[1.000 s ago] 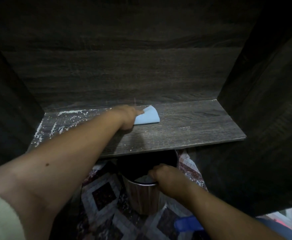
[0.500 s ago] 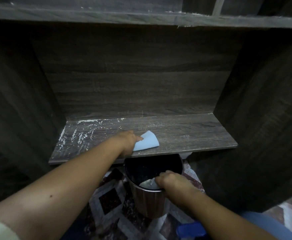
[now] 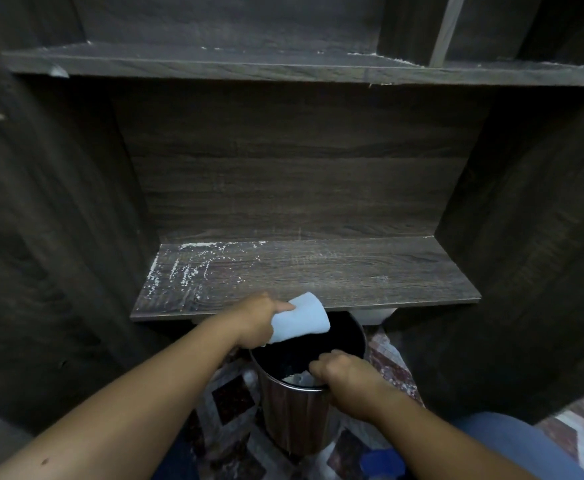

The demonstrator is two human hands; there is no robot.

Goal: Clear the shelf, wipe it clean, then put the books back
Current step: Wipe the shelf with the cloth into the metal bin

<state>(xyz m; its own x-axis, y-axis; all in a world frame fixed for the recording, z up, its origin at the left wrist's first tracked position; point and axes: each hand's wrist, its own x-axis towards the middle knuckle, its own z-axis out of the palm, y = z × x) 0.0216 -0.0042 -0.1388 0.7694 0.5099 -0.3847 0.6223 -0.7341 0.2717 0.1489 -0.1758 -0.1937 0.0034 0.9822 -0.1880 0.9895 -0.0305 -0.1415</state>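
The dark wooden shelf [image 3: 335, 271] holds no books and carries white dust and crumbs [image 3: 186, 271] across its left part. My left hand [image 3: 256, 317] grips a folded light blue cloth [image 3: 301, 318] at the shelf's front edge, above the mouth of a metal bin. My right hand [image 3: 344, 374] holds the near rim of that round metal bin [image 3: 294, 410], which stands on the floor just below the shelf. White debris lies inside the bin by my right fingers.
Dark side panels [image 3: 58, 237] wall in the shelf left and right. An upper shelf [image 3: 283, 69] with dusty edges runs overhead. A patterned rug [image 3: 228, 403] covers the floor. A blue object [image 3: 382, 462] lies by my right forearm.
My left hand has drawn the cloth from the middle of the shelf to its front edge, over the bin. The view has pulled back and up. My right hand stays on the bin rim.
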